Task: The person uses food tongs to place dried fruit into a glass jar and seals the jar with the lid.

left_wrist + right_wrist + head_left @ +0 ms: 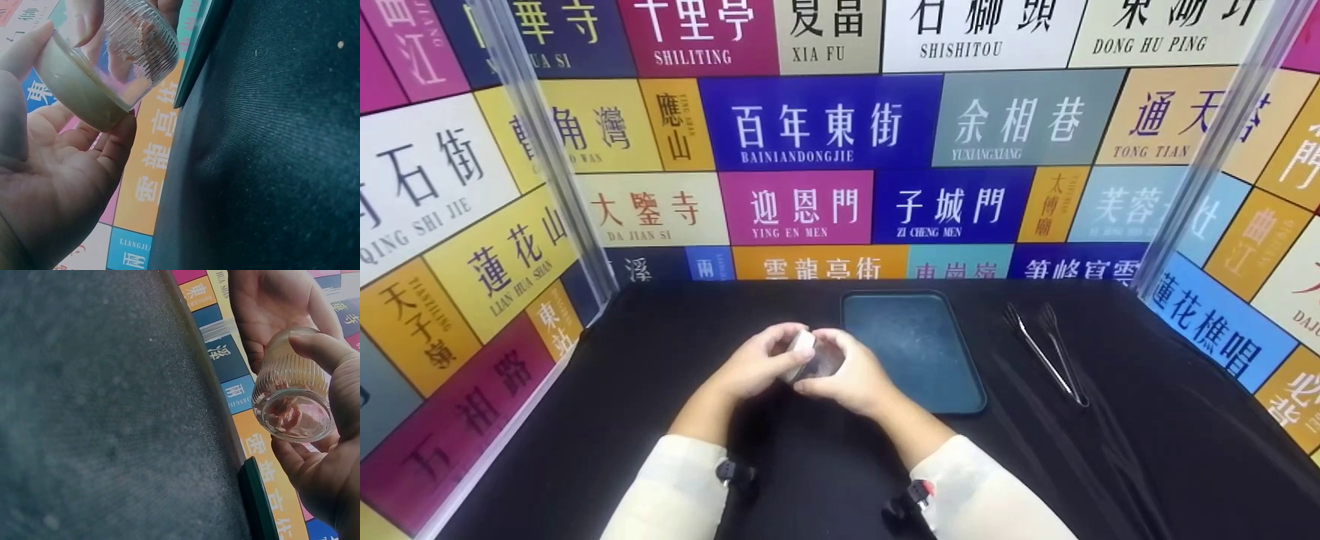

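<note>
A small ribbed clear glass jar (826, 360) with a pale lid (79, 84) is held between both hands above the black cloth. My left hand (754, 365) grips the lid, thumb on one side and fingers curled on the other. Around the glass body, my right hand (851, 379) has its thumb and fingers. The jar lies tilted, its base towards the right. Through the base, the right wrist view shows reddish-brown pieces (284, 413) inside; what they are I cannot tell. The lid appears to sit on the jar's mouth.
Right of the hands, a dark teal tray (915, 352) lies on the black cloth (675, 322). Metal tongs (1061, 360) with dark tips lie farther right, their arms spread. Colourful sign-covered panels (821, 120) stand behind and at both sides.
</note>
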### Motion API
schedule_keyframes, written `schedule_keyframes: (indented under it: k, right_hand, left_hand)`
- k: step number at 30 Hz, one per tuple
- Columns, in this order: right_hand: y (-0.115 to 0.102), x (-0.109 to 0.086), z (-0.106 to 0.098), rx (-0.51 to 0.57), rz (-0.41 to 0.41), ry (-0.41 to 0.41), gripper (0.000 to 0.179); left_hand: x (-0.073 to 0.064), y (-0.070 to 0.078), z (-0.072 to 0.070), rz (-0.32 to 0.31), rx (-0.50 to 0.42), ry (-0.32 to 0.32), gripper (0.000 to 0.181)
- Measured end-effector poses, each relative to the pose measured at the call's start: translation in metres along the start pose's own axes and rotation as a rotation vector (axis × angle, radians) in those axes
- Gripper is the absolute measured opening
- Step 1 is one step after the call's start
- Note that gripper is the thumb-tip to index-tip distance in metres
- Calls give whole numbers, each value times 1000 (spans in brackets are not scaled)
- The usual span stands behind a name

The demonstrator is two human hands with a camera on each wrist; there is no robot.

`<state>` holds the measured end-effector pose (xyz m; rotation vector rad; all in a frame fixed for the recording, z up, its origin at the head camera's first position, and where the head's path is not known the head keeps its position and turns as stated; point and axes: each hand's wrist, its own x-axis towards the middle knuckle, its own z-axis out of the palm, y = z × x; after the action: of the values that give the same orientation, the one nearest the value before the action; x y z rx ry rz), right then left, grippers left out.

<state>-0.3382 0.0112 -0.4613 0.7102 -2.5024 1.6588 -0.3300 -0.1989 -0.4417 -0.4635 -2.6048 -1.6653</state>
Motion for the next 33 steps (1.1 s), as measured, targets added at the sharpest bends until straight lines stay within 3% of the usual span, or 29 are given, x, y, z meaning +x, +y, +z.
schedule_keyframes:
  k: [4,11,15,18,23,27,33]
  right_hand:
    - [0,1,0,32,9,24,84]
    - [-1,3,-2,106,10,86,84]
    - [-1,3,-2,188,7,87,82]
    - [0,3,-3,217,6,85,80]
    - [4,5,-2,249,-9,61,77]
    - [6,6,-3,266,-28,35,75]
    - [9,7,-5,158,-7,41,74]
  left_hand:
    - [0,0,0,-11,-91,2,64]
    - [-3,-12,-8,-49,-399,-148,68]
    - [-4,-19,-11,-78,-472,-182,69]
    - [-3,-20,-10,-76,-438,-149,71]
    - [0,-19,-7,-50,-345,-43,68]
    - [0,-19,-8,-38,-334,-2,65]
    - [0,-21,-8,-52,-242,27,70]
